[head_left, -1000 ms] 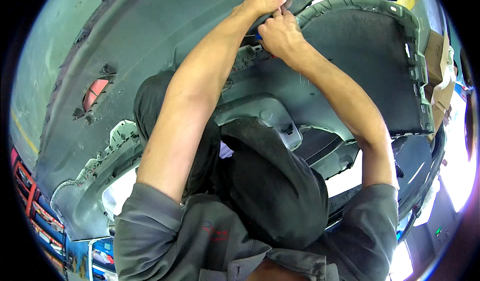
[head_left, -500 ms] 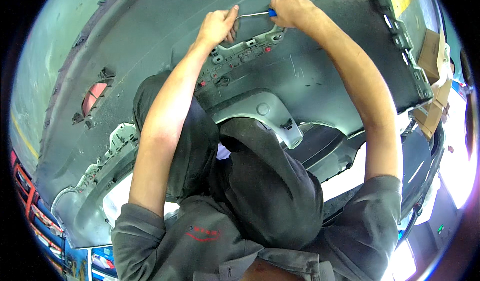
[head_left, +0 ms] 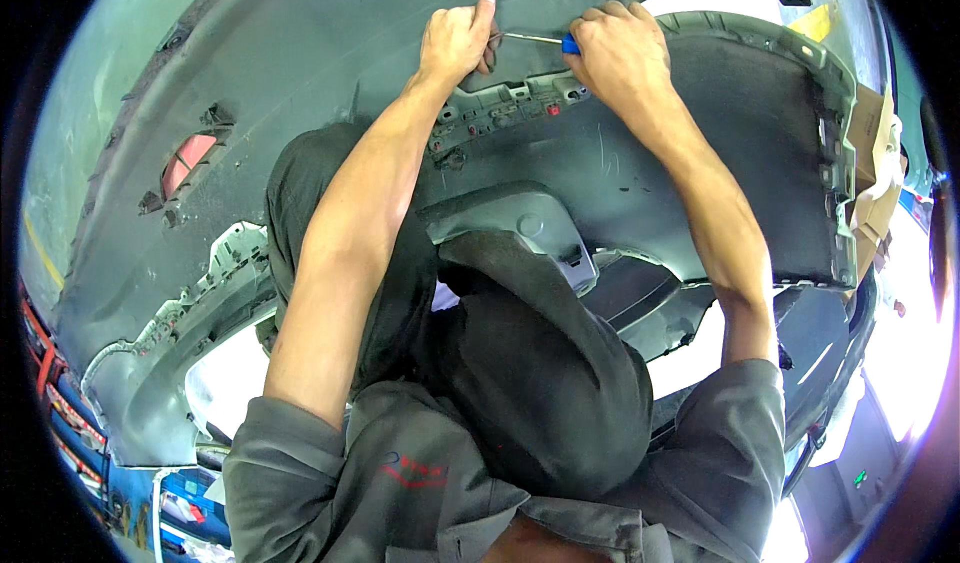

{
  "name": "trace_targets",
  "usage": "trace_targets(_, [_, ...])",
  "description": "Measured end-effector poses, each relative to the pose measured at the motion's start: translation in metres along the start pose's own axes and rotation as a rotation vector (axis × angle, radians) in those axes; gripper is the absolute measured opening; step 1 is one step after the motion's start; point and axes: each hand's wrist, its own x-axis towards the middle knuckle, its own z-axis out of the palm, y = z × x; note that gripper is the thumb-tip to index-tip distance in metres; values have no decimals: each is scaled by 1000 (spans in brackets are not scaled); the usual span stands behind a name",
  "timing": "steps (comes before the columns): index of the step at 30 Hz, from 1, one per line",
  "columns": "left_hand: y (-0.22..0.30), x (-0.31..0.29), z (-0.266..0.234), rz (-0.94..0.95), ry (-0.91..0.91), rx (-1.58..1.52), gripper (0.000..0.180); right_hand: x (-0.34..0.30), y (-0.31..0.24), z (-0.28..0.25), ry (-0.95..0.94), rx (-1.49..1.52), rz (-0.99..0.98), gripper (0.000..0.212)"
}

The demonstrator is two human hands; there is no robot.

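Note:
A screwdriver with a blue handle lies nearly level between my hands, its thin metal shaft pointing left. My right hand is wrapped around the handle. At the shaft's far end, my left hand is closed with its thumb up; its fingers hide the tip and whatever they pinch. Both hands are over a large dark grey car bumper cover, inner side up. Just below them runs a grey bracket strip with clip slots and small red pieces.
My bent knees are over the bumper. A triangular opening showing red is at left. Cardboard stands by the right edge. Red and blue racking is at lower left.
Both hands and the screwdriver have shifted right in the picture. The bumper's right part sits lower in view, and a bright opening now shows at the top right.

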Motion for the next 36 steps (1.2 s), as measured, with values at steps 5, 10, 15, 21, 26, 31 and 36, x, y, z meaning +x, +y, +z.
trace_targets(5, [-7,0,2,22,66,-15,77,-4,-5,-10,31,13,-14,25])
trace_targets(10, [-4,5,4,-38,61,-9,78,-12,-4,-18,70,20,-19,22])
trace_targets(15, [3,-2,-1,-55,85,13,77,-10,-2,-10,108,101,-17,21])
trace_targets(21, [15,-18,21,-99,105,2,68,-34,11,-3,31,293,31,17])
trace_targets(26, [29,-33,14,-141,179,-53,67,-46,1,-21,1,337,25,19])
trace_targets(31, [37,-26,20,-107,179,-53,64,-50,23,-17,-138,389,5,33])
trace_targets(36, [62,-25,37,12,196,42,61,-73,47,-26,-194,359,14,42])
